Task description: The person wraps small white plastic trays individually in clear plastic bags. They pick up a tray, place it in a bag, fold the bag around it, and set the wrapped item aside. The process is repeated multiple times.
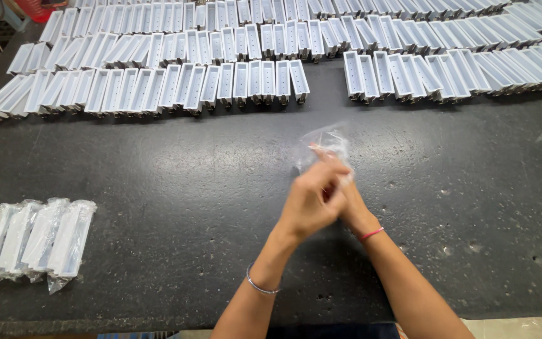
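Both my hands meet over the middle of the dark table [177, 188]. My left hand [308, 204] lies over my right hand [346, 194], and together they pinch a small clear plastic bag [324, 143] that sticks up past the fingertips. The bag looks empty, though it is blurred. A silver bangle circles my left wrist and a red thread my right wrist. At the near left lie several white rectangular parts wrapped in clear bags [32, 237], side by side.
Long rows of unwrapped white rectangular trough-shaped parts [158, 85] cover the far side of the table, with another block at the far right [446, 72]. A gap separates the two front groups. A red crate shows at the top left corner.
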